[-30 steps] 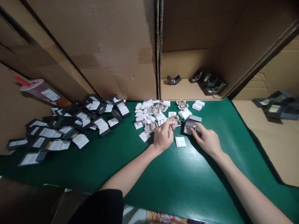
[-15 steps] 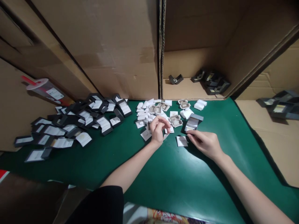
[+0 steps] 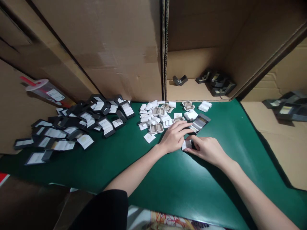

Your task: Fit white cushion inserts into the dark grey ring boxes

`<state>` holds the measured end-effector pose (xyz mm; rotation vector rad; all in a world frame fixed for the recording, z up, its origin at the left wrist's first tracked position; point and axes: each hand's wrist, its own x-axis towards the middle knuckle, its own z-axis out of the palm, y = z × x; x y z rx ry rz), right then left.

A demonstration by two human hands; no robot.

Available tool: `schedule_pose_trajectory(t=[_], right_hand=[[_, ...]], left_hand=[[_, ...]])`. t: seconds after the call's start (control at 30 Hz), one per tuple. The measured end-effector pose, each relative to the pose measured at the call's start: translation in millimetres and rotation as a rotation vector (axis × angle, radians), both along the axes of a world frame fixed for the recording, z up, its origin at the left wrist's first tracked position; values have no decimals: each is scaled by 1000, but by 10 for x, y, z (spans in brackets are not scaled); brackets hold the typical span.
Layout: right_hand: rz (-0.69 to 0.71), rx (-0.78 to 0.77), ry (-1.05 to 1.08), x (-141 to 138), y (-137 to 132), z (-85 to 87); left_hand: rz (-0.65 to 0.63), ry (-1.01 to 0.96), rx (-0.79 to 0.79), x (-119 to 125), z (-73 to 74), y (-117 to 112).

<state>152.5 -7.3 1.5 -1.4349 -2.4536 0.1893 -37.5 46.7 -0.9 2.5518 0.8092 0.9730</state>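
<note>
My right hand (image 3: 207, 148) pinches a small white card (image 3: 186, 145) at its right edge, just above the green tabletop. Fingers stretched and slightly apart, my left hand (image 3: 174, 137) reaches over to an opened dark grey box (image 3: 200, 123), its fingertips at the box's near left side. Whether they press on the box I cannot tell. Behind my left hand lies a heap of white folded card inserts (image 3: 157, 118), some showing grey undersides. A flat white card (image 3: 149, 137) rests on the table to the left of that hand.
Many opened black boxes with white inserts (image 3: 86, 119) cover the table's left side. Behind them leans a clear cup with a red straw (image 3: 45, 89). Cardboard walls (image 3: 124, 48) stand at the back. More dark boxes sit in a cardboard bay (image 3: 217, 83) and at far right (image 3: 287, 107).
My left hand has moved right from the insert heap to the dark box, its fingers straightening. My right hand has left the box and taken hold of the white card. The box now lies opened flatter.
</note>
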Motion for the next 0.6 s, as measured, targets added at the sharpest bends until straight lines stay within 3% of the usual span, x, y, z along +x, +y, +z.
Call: schedule_pose_trajectory(t=[0.1,0.27,0.5,0.6], right_hand=[[39,-14,129,27,15,-3],[27,-119,411,72,34,54],[-365,-98,996,174,100,110],[-466,-127,1177,209,146,78]], left_hand=[[-42,164,97,0,-14,11],[-2,170,55,-1,-75,26],[-9,181,111,5,-67,4],[-23,194,142,6,-33,-21]])
